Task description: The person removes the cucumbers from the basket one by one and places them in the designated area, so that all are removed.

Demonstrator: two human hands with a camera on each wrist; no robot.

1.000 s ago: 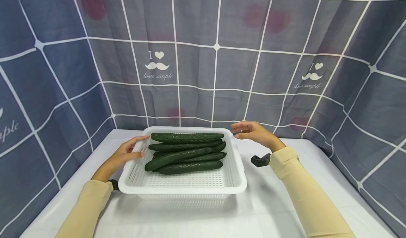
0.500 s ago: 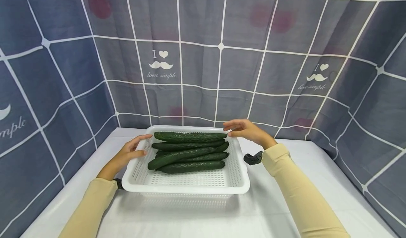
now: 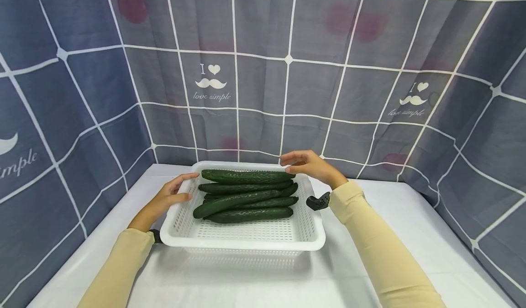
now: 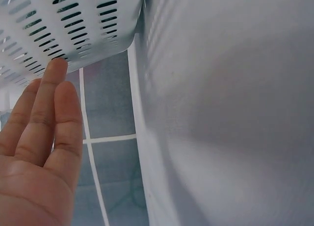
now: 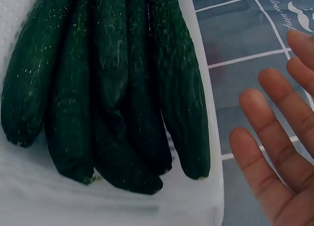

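A white perforated plastic basket (image 3: 246,244) holds several dark green cucumbers (image 3: 242,200), lying side by side toward its far side. At the basket's left rim is my left hand (image 3: 166,200), its thumb and index finger reaching over the edge. The left wrist view shows the other fingers (image 4: 41,113) straight beneath the basket's slotted wall, one fingertip seeming to touch it. My right hand (image 3: 314,167) hovers at the far right corner with fingers spread, overlapping the end of the farthest cucumber (image 3: 246,176). From the right wrist, that hand (image 5: 279,157) appears beside the rim, apart from the cucumbers, holding nothing.
The basket stands on a white-covered table (image 3: 230,280). A grey-blue checked curtain (image 3: 263,84) rises behind and on both sides. A black wrist device (image 3: 318,201) sits by the right cuff, above the basket's right rim.
My right hand has moved left, from beside the basket to over its far right corner. The left hand keeps its place at the rim. The whole head view has shifted slightly.
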